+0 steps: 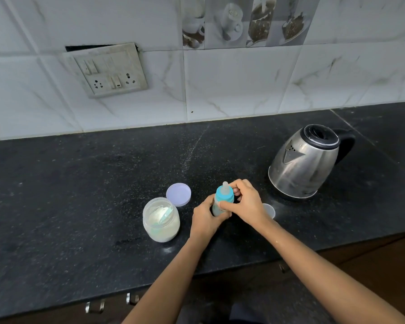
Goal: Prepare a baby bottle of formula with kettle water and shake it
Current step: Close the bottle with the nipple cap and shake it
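Observation:
A baby bottle [223, 198] with a blue collar and a clear teat stands on the black counter [80, 195] near its front middle. My left hand [206, 217] wraps the bottle's body from the left. My right hand [246, 202] grips the blue collar from the right. An open jar of white formula powder [161, 219] with a blue scoop inside stands just left of my hands. A steel kettle [306, 162] with a black handle and closed lid sits to the back right.
The jar's lilac lid [178, 194] lies flat behind the jar. A clear bottle cap [269, 210] lies behind my right wrist. A switch and socket panel [110, 71] is on the tiled wall. The counter's front edge runs below my forearms, with drawer handles [96, 306] beneath.

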{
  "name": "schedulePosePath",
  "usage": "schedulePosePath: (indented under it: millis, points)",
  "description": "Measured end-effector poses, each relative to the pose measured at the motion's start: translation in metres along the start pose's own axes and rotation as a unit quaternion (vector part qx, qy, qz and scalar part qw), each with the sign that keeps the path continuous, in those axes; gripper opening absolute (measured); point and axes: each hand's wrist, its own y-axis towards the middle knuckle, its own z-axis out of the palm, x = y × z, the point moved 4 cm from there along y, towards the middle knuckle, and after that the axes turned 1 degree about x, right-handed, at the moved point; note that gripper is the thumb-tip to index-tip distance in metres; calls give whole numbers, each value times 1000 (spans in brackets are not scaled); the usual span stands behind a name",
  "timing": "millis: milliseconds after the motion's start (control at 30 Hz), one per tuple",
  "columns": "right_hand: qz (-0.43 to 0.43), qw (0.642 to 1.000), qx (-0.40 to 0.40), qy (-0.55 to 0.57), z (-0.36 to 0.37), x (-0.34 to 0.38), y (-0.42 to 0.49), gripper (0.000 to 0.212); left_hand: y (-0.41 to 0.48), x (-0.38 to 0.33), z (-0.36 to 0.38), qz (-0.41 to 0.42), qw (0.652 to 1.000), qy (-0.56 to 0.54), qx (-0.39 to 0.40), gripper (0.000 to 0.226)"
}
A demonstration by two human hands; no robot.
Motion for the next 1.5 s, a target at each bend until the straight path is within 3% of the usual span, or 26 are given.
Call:
schedulePosePath:
  millis: [100, 200, 333, 467, 600, 700, 767, 1067, 1500]
  points:
    - [-21, 998, 56, -30, -5, 8, 7, 52, 1, 1, -1, 4, 1000, 8, 5, 60]
    - [-58, 987, 152, -17, -14, 14, 17, 48, 2, 3, -1, 2, 1000, 16, 1, 60]
    - [-117, 937, 325, -51, -25, 25, 32, 51, 2, -1, -3, 0, 1000, 27, 8, 61]
    - [-103, 897, 423, -82, -27, 31, 42, 61, 1, -3, -4, -14, 999, 32, 13, 63]
    - [-106, 921, 332, -172, -23, 30, 41, 78, 0, -3, -1, -12, 1000, 21, 8, 64]
    - [-125, 932, 276, -197, -20, 33, 39, 50, -1, -3, -1, -17, 1000, 25, 9, 63]
    - [-133, 930, 296, -172, -23, 34, 40, 42, 0, -4, -2, -19, 999, 28, 8, 63]
    - [-101, 904, 410, -59, -34, 38, 47, 55, -2, -3, -2, -25, 999, 16, 13, 65]
    - [-121, 926, 317, -166, -23, 30, 44, 50, 0, -2, -1, -21, 1000, 22, 8, 64]
